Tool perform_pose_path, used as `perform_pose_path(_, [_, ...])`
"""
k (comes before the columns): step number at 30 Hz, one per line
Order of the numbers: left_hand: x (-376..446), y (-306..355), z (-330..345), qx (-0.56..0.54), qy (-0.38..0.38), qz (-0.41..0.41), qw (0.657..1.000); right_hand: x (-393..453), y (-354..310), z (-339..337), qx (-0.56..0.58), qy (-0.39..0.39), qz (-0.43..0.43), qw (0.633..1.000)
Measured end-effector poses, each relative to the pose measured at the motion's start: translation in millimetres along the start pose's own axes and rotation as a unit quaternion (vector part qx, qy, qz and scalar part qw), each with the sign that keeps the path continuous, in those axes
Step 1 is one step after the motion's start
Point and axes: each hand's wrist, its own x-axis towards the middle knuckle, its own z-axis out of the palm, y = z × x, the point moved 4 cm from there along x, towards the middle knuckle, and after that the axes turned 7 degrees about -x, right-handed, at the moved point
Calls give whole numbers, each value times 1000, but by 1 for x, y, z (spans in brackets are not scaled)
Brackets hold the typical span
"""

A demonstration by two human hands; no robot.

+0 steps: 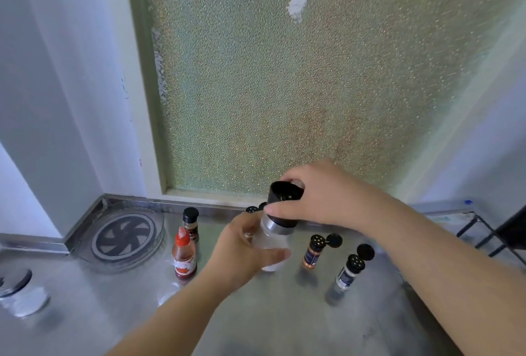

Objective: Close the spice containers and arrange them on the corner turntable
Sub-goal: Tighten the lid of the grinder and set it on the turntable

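Steel counter (pixel 256 313) under a frosted window (pixel 299 85). Above it, left hand (pixel 242 247) is wrapped around a clear grinder jar (pixel 270 244), and right hand (pixel 321 196) clamps its black cap (pixel 283 203). Just right stand two shakers (pixel 313 253) (pixel 348 271) with flip lids open. Left are a red sauce bottle (pixel 184 256) and a capped shaker (pixel 190 223). Clear turntable (pixel 125 237) sits in the corner.

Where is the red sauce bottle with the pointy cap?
In the head view, the red sauce bottle stands upright on the steel counter, left of the hands, just in front of a dark-capped spice jar and right of the clear round turntable.
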Motion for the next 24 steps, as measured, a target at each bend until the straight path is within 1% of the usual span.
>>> perform_pose_path(1, [0,4,-2,-3,11,1,1000,1,0,-1,-11,15,4,1000])
perform_pose_path(2, [1,7,-3,-8,11,3,1000,1,1,-4,-12,11,5,1000])
perform_pose_path(5, [0,17,-6,-39,-15,-4,999,-2,6,-16,37,-79,-22,996])
perform_pose_path(6, [-1,20,-6,-49,-30,-6,998,-3,6,-19,46,-97,-36,994])
perform_pose_path(10, [-7,32,0,-86,-125,-2,988,-8,-3,-37,56,-103,-97,988])
perform_pose_path(12, [-9,34,-1,-92,-145,-1,985,-12,-7,-56,73,-95,-127,985])
perform_pose_path(14, [-9,35,-1,-78,-146,2,986,-13,-6,-77,91,-96,-134,982])
perform_pose_path(16, [-8,36,-1,-73,-133,6,988,-12,-8,-85,78,-104,-133,983])
perform_pose_path(19, [-7,42,-1,-84,-122,4,989,-9,-12,-71,28,-108,-123,986])
perform_pose_path(21, [-5,45,0,-89,-121,4,989,-7,-14,-60,18,-103,-120,987])
perform_pose_path(24, [-2,46,0,-57,-112,8,992,-7,-16,-58,7,-92,-107,990])
